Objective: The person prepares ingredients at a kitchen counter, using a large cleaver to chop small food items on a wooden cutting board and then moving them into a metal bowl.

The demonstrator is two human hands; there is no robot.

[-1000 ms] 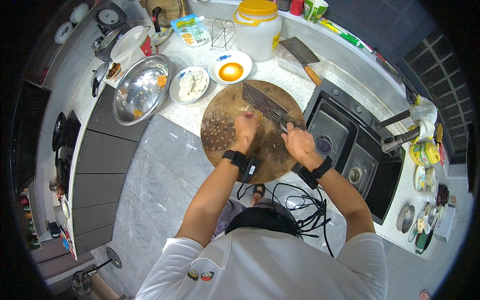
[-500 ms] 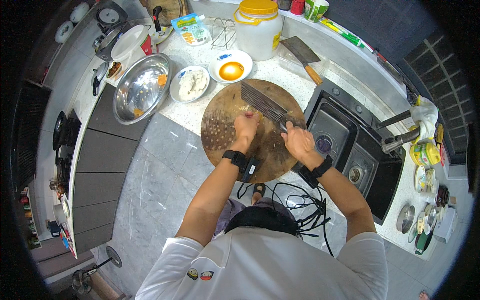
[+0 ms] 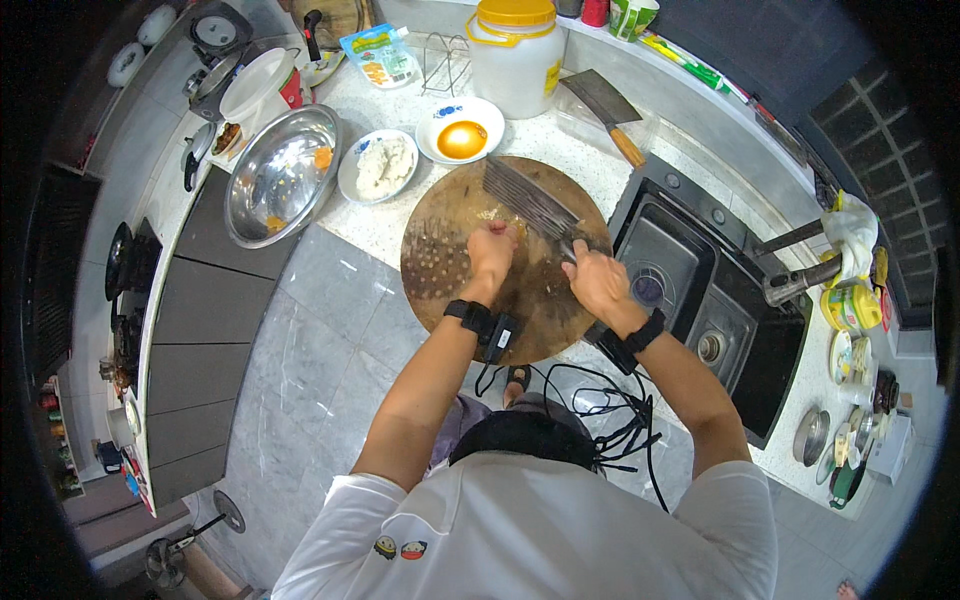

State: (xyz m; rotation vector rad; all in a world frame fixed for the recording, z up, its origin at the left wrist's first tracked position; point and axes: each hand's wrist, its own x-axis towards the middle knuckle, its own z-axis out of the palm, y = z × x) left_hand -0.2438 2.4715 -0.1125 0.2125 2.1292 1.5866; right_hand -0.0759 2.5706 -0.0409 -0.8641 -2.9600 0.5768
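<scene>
Gripping 1 cleaver (image 3: 528, 197): right grip (image 3: 600, 283) wrapped round the handle, mostly hidden. It's grey, streaked, ahead-left of that grip, over round wooden board (image 3: 437, 225). Left grip (image 3: 490, 254) curled; can't tell contents. Pale chopped bits (image 3: 490, 214) just ahead. Pouch (image 3: 382, 58) farther ahead-left carries print.

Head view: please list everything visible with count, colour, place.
Chopping board: 1, brown, centre
Held cleaver: 1, grey, over board
Sink: 1, black, right
Second cleaver: 1, grey, near sink
Bowls: 2, white, beyond board
Metal bowl: 1, silver, upper left
Jar: 1, white, top centre
Pouch: 1, blue-white, left of jar
Wire rack: 1, grey, between them
Tap: 1, grey, right
Cables: one bundle, black, below board
Fan: 1, grey, lower left
Smaller wares: uncountable, mixed, edges
Shirt: 1, white, bottom
Left hand: 1, bare, over board
Right hand: 1, bare, gripping held cleaver
</scene>
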